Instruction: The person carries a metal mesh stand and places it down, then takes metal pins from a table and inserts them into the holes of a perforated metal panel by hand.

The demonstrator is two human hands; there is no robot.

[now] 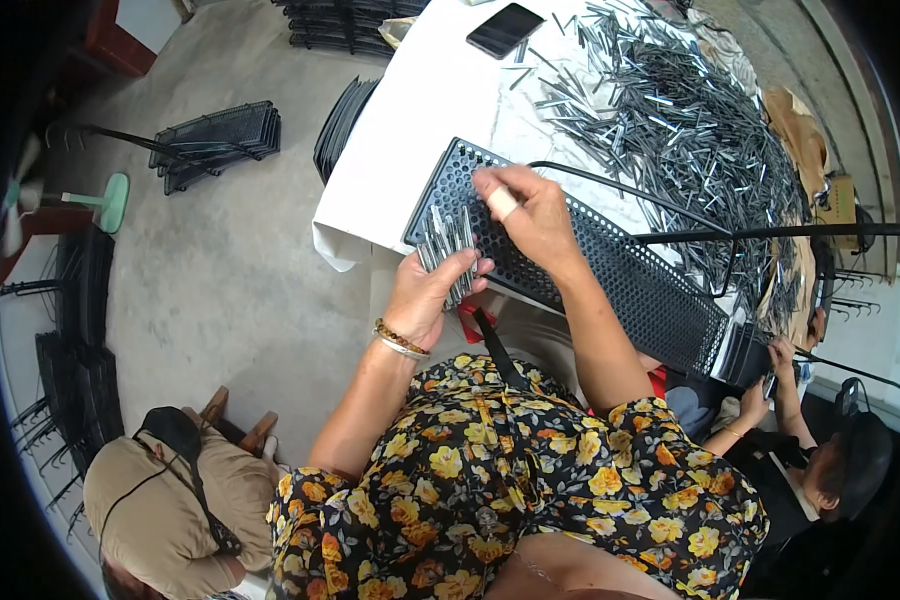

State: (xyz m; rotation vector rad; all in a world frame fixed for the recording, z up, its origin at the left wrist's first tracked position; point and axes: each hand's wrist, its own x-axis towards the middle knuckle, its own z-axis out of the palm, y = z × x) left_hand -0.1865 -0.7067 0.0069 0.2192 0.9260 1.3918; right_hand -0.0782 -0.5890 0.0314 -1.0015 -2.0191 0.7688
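A bundle of thin grey metal strips (445, 243) stands up from my left hand (425, 295), whose fingers are wrapped round it. Below that hand's wrist are a beaded bracelet and a pale bangle. A long black perforated metal tray (610, 275) lies slanting along the near edge of the table, just beyond the bundle. Over its far-left part is my right hand (535, 220), thumb and fingers pinched together, with a pale wrap on one finger. Whatever is in that pinch is hidden or too small to name.
A large heap of dark metal strips (695, 125) covers the right of the white-covered table (410, 120). A phone (505, 30) lies at the far edge. Black racks (220, 140) stand on the floor at left. Co-workers sit at lower left (175, 495) and lower right (795, 460).
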